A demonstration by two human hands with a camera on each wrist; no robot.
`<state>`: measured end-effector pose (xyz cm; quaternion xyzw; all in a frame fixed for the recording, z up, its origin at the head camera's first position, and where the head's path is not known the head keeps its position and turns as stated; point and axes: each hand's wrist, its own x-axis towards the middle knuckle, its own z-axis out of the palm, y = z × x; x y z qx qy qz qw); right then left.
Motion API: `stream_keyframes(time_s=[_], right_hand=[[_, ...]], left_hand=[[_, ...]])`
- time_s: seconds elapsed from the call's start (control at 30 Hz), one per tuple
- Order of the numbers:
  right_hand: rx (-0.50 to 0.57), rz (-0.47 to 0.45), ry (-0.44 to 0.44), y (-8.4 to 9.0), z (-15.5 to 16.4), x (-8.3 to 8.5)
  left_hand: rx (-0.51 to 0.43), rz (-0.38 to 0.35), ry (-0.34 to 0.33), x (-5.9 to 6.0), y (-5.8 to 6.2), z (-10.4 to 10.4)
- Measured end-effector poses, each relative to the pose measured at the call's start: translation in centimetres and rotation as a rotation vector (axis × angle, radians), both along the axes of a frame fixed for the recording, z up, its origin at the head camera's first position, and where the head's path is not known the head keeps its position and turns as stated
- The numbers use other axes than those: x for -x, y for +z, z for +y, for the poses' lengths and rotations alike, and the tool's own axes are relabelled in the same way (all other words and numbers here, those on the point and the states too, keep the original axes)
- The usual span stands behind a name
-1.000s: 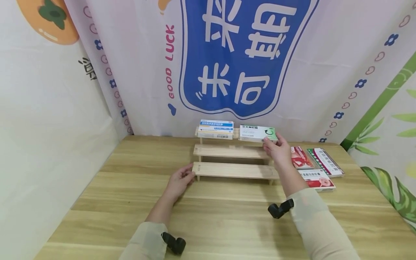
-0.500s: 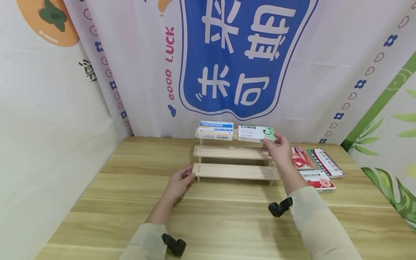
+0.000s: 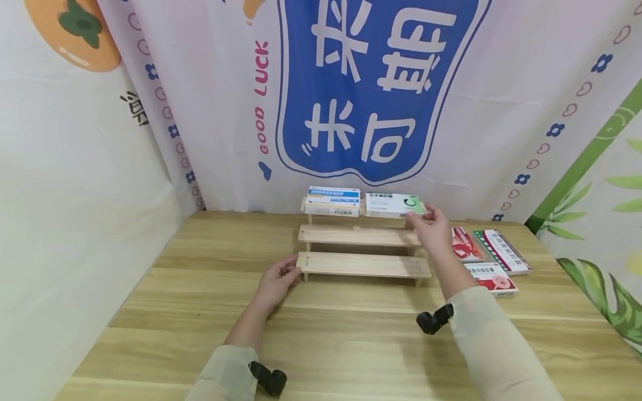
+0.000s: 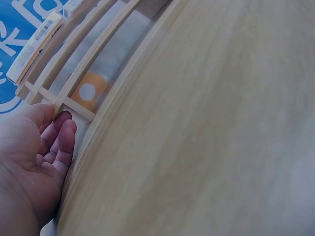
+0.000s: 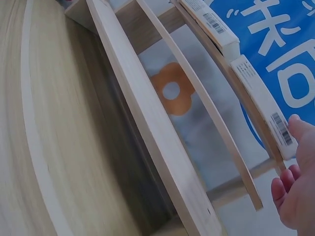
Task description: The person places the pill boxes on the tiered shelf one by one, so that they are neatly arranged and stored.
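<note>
A three-tier wooden display rack (image 3: 363, 264) stands on the table. My left hand (image 3: 276, 284) grips the left end of its lowest tier; the left wrist view shows the thumb (image 4: 43, 113) above and fingers below that end. On the top tier lies a white-and-green medicine box (image 3: 388, 204), its right end held by my right hand (image 3: 432, 231). In the right wrist view, the thumb (image 5: 296, 127) touches this box's end, while the other fingers curl near the shelf's end. To its left, a blue-and-white medicine box (image 3: 333, 200) rests on the same tier, a narrow gap between them.
Right of the rack, several more medicine boxes lie flat on the wooden table (image 3: 200, 312): a red one (image 3: 466, 244), a white-and-green one with a dark red edge (image 3: 501, 250), and a white-and-red one (image 3: 494, 278). A printed cloth (image 3: 225, 111) hangs close behind the rack.
The white-and-green medicine box has shifted slightly left along the top tier, closer to the blue-and-white one, with my right hand on it. My left hand keeps its place at the rack.
</note>
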<state>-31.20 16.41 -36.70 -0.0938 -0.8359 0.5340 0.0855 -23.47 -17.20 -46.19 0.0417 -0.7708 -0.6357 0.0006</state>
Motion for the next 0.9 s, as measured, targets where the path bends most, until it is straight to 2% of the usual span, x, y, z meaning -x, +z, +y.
stream_keyframes(time_s=[0.2,0.3,0.47,0.77,0.9], right_hand=[[-0.079,0.074,0.076,0.1,2.8,-1.2],[-0.136,0.076,0.101,-0.2,4.7,-1.8],[-0.198,0.029,0.13,-0.7,7.9,-3.3],[-0.327,-0.032,0.107,-2.2,13.0,-5.7],[-0.361,-0.105,0.105,-2.8,14.9,-6.8]], left_hand=[[0.014,-0.004,0.004,0.0,0.2,0.0],[0.024,0.001,-0.001,0.0,0.2,0.0],[0.016,-0.002,0.001,-0.1,0.2,0.0],[0.01,-0.005,0.001,0.0,0.3,0.1],[0.012,-0.005,-0.006,0.1,0.2,0.0]])
